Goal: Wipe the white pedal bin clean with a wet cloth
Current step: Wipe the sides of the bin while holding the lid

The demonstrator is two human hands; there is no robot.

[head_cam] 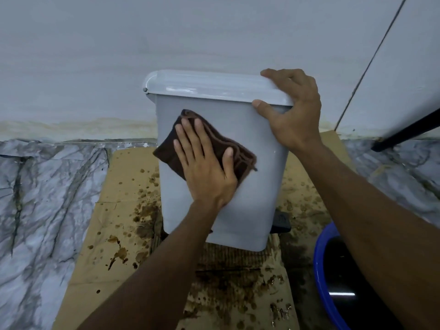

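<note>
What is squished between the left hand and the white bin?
A brown cloth. In the head view, the left hand presses it flat against the side of the bin.

- Dim indoor light with a cool blue-grey cast; the white pedal bin reads grey.
- Light is soft and diffuse, no hard-edged shadows anywhere.
- Lid top is the brightest part, with streaky glare along its front edge.
- Faint soft shadow beside the left hand on the bin side; darker patch at the bin base on the cardboard.
- Small white reflection streak in the dark water of the blue basin, lower right corner.
- Wide-angle distortion: the line where wall meets floor bows, and the forearms stretch toward the bottom edge.
- Overall soft, smeary texture on the wall; left hand and cloth are sharpest.
</note>
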